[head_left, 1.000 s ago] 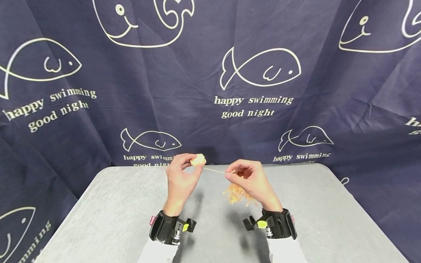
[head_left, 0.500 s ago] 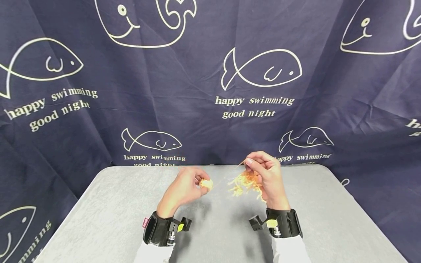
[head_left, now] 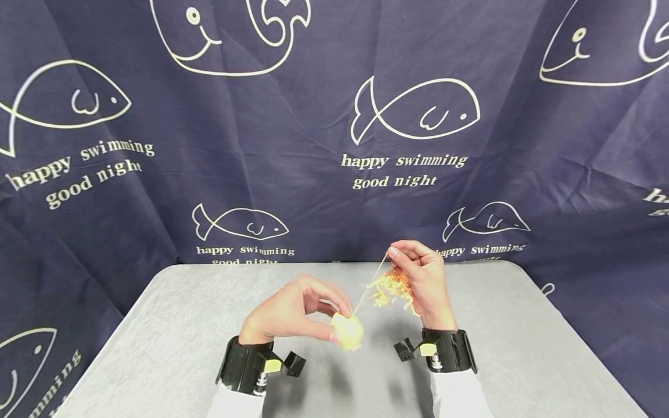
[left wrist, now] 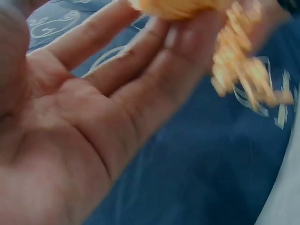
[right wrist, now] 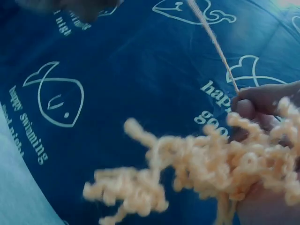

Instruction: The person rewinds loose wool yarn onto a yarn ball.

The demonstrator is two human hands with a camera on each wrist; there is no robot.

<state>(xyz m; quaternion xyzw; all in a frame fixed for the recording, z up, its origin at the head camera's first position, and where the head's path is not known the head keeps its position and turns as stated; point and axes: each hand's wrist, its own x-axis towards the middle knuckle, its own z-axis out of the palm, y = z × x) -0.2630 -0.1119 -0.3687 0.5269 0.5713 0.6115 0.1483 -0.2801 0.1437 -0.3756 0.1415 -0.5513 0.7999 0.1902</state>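
A pale yellow ball of yarn [head_left: 348, 332] sits between the thumb and fingers of my left hand [head_left: 298, 310], low over the middle of the table. From it a thin yarn strand [head_left: 370, 284] slants up to my right hand [head_left: 425, 278], whose thumb and fingertips pinch it. Beneath those fingertips hangs a crinkled, tangled bunch of orange-yellow yarn [right wrist: 211, 164], lying against the right palm. In the left wrist view the ball [left wrist: 178, 7] shows only its lower edge, at the fingertips, and the dangling bunch [left wrist: 239, 61] looks blurred.
Both hands are above a light grey table [head_left: 198, 325]. A dark blue curtain [head_left: 313, 145] with white fish drawings and lettering hangs behind its far edge. Black wrist straps with camera mounts [head_left: 294, 364] stick out inward from each wrist.
My left hand has brought the ball nearer to me and to the right. The right hand rose and shifted right, then stayed about there. The strand turned from nearly level to steeply slanted.
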